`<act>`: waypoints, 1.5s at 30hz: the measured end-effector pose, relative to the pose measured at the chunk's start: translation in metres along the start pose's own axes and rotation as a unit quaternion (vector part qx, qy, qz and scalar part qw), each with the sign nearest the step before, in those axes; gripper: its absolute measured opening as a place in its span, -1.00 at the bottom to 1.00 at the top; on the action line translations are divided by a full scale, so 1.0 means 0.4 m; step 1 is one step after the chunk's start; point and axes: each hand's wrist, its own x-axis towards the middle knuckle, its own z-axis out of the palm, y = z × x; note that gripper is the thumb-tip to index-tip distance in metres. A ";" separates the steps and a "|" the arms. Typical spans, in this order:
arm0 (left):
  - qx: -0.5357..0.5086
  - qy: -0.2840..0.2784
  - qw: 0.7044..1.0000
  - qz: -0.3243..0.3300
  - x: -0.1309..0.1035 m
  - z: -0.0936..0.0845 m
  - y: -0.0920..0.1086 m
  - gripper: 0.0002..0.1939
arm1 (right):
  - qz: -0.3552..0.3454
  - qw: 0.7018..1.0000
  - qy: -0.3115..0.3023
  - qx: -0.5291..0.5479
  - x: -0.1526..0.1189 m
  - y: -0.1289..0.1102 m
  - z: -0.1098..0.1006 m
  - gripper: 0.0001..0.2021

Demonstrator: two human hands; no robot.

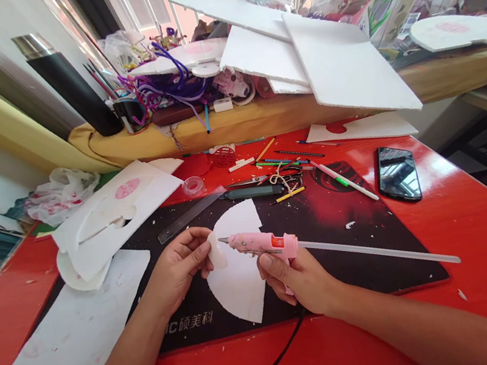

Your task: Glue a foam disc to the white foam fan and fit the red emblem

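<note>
Right hand (298, 275) gripping pink glue gun (260, 244), nozzle at small white piece (216, 252) pinched by left hand (178, 270)

One glue gun (262, 244), one phone (397, 173), one ruler (188, 215), one tape roll (193, 185) (clear), one flask (65, 81).

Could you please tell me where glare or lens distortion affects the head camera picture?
Head view: daylight glare sheens the glossy red table at right and reflects in the phone screen; wide-angle distortion bows the window shelf and edges; the glue gun and both hands stay sharp.
</note>
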 end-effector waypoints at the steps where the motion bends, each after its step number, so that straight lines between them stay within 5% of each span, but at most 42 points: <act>1: 0.000 0.000 1.000 0.000 0.000 0.000 0.000 -0.58 | 0.001 1.000 -0.001 0.000 0.000 -0.002 0.001 -0.45; 45: 0.002 -0.003 1.000 0.007 -0.005 0.004 0.005 -0.60 | 0.025 0.994 0.024 -0.106 -0.006 -0.025 0.007 -0.34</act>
